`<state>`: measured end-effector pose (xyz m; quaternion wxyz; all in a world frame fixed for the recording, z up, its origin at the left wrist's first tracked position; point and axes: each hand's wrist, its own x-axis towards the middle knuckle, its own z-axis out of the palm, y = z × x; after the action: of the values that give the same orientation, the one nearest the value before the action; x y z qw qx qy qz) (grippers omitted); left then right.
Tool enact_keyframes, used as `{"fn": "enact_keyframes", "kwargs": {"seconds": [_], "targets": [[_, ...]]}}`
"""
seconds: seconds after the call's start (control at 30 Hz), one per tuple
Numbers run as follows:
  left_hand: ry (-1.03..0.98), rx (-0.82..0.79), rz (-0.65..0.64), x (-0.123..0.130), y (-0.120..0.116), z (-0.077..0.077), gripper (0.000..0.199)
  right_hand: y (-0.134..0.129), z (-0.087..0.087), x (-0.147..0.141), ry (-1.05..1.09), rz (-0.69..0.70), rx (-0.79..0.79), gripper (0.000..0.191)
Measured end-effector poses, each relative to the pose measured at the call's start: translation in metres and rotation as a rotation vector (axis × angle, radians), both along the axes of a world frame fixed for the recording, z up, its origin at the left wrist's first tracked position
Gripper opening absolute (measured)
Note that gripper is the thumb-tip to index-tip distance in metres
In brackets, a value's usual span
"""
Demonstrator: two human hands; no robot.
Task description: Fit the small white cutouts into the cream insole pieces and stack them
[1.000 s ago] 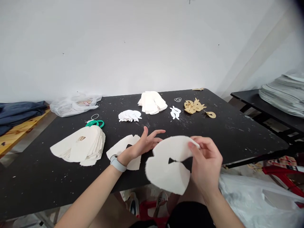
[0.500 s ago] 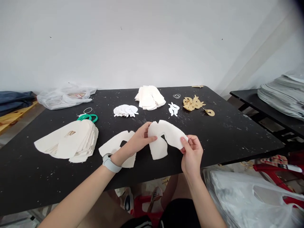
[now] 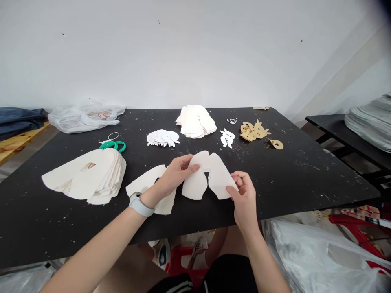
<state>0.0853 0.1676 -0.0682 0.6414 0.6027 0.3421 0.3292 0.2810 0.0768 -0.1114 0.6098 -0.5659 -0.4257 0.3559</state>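
A white curved fabric piece [image 3: 197,183] with a notch at its top and a small opening in its middle is held between both hands near the table's front edge. My left hand [image 3: 177,173] pinches its upper left side, thumb on top. Its lower right corner is between the thumb and fingers of my right hand [image 3: 244,193]. Under my left wrist lies a similar white piece [image 3: 166,203], partly hidden by the arm. Further left is a thick stack of such pieces [image 3: 82,175], with green-handled scissors [image 3: 114,145] just behind it.
On the black table [image 3: 293,175] lie another white stack [image 3: 197,122], small white cutouts [image 3: 163,138], white slips [image 3: 227,138], tan cutouts [image 3: 255,131] and rubber bands [image 3: 232,121]. A plastic bag [image 3: 85,118] sits at the back left. Bagged material [image 3: 305,252] stands below, right.
The held white piece has turned so both its lobes point down toward me. My right hand has moved slightly down and left with its corner. The view has shifted a little.
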Motion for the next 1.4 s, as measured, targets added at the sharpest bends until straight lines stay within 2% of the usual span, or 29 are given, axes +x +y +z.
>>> {"fn": "enact_keyframes", "kwargs": {"seconds": [0.07,0.17,0.23,0.3,0.43,0.6,0.73,1.0,1.13,1.4], "targets": [[0.09,0.066,-0.003,-0.002,0.002,-0.002,0.036,-0.001,0.001,0.003,-0.107,0.069,-0.044,0.027],[0.351,0.291,0.038,-0.005,0.004,-0.008,0.031,-0.005,0.005,0.01,-0.296,0.155,-0.116,0.03],[0.498,0.432,0.088,-0.007,0.005,-0.012,0.037,-0.007,0.006,0.013,-0.359,0.198,-0.142,0.03],[0.565,0.481,0.102,-0.008,0.004,-0.013,0.045,-0.009,0.007,0.016,-0.372,0.224,-0.151,0.028],[0.548,0.422,0.065,-0.009,0.003,-0.007,0.045,-0.009,0.005,0.017,-0.404,0.209,-0.147,0.026],[0.263,0.182,0.037,-0.009,0.005,0.003,0.04,-0.008,-0.004,0.022,-0.431,0.104,-0.118,0.027],[0.083,0.008,0.053,-0.009,0.006,0.005,0.042,-0.006,-0.007,0.025,-0.336,0.104,-0.122,0.029],[-0.003,-0.174,0.097,-0.007,0.006,0.007,0.039,-0.01,-0.001,0.028,-0.053,0.139,-0.137,0.027],[-0.057,-0.219,0.064,-0.003,0.004,0.005,0.031,-0.01,-0.001,0.029,0.051,0.14,-0.125,0.027],[-0.059,-0.168,0.076,-0.001,0.003,0.001,0.023,-0.012,-0.002,0.027,0.103,0.138,-0.097,0.025]]}}
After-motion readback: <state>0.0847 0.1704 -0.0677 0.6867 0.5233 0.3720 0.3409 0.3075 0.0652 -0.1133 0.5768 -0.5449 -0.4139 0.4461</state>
